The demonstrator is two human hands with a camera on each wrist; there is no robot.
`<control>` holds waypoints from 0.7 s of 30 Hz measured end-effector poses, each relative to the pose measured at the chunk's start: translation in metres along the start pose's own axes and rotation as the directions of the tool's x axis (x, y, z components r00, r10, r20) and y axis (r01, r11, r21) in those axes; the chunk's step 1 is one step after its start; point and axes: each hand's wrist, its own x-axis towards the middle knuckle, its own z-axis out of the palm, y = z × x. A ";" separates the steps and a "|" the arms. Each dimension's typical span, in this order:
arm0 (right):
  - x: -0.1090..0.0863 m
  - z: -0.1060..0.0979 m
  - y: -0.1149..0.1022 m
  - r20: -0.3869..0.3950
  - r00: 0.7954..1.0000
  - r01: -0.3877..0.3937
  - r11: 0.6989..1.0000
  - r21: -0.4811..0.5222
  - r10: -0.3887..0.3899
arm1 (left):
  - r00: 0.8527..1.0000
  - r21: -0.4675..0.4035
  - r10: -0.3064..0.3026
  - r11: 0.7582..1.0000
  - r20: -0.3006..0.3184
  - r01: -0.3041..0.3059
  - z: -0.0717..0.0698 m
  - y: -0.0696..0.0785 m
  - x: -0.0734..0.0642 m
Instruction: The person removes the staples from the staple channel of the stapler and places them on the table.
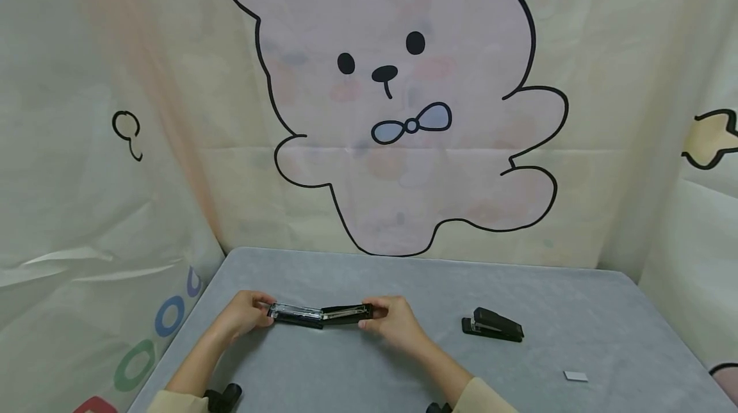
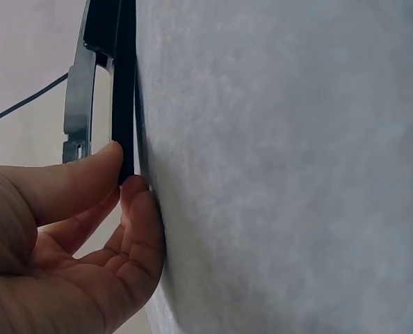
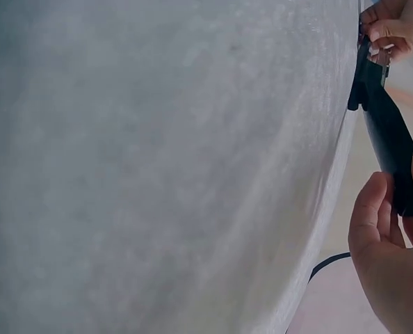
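A black stapler [image 1: 321,315] lies opened out wide across the left part of the table, its metal magazine showing on the left half. My left hand [image 1: 245,314] pinches the left end; in the left wrist view the thumb and fingers [image 2: 140,223] grip the tip of the black base. The right end of the stapler, its raised top half, is held by my right hand [image 1: 396,321] between thumb and fingers. From the right wrist view, that top half [image 3: 391,136] slants up off the table, hinge near the cloth.
A second black stapler [image 1: 492,325] stands closed to the right. Nearer the right front lies a small pale block [image 1: 575,376]. Grey cloth covers the table [image 1: 415,278], and a printed curtain [image 1: 380,195] hangs behind it.
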 end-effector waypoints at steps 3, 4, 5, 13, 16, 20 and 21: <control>-0.001 -0.001 0.000 0.000 1.000 -0.023 1.000 0.012 0.023 | 1.000 0.004 -0.002 1.000 -0.002 0.002 0.001 0.001 0.000; -0.001 -0.002 0.000 0.000 1.000 -0.030 1.000 0.009 0.030 | 1.000 0.011 0.002 1.000 -0.003 -0.002 0.001 0.001 0.000; -0.002 -0.002 0.000 -0.003 0.999 -0.036 0.999 0.001 0.036 | 1.000 0.019 0.005 1.000 -0.005 -0.005 0.001 0.001 -0.001; -0.009 -0.009 -0.008 0.002 0.999 -0.044 0.997 -0.066 0.044 | 0.998 0.107 0.057 0.993 -0.034 -0.053 -0.002 0.007 -0.009; -0.014 -0.016 -0.015 0.006 1.000 -0.029 0.995 -0.098 0.030 | 0.993 0.160 0.110 0.982 -0.049 -0.101 -0.006 0.016 -0.015; -0.022 -0.028 -0.023 0.007 1.000 0.006 0.991 -0.131 -0.005 | 0.985 0.230 0.165 0.962 -0.055 -0.148 -0.008 0.033 -0.022; -0.024 -0.031 -0.025 0.009 1.000 0.014 0.990 -0.138 -0.013 | 0.984 0.238 0.170 0.959 -0.057 -0.152 -0.008 0.036 -0.024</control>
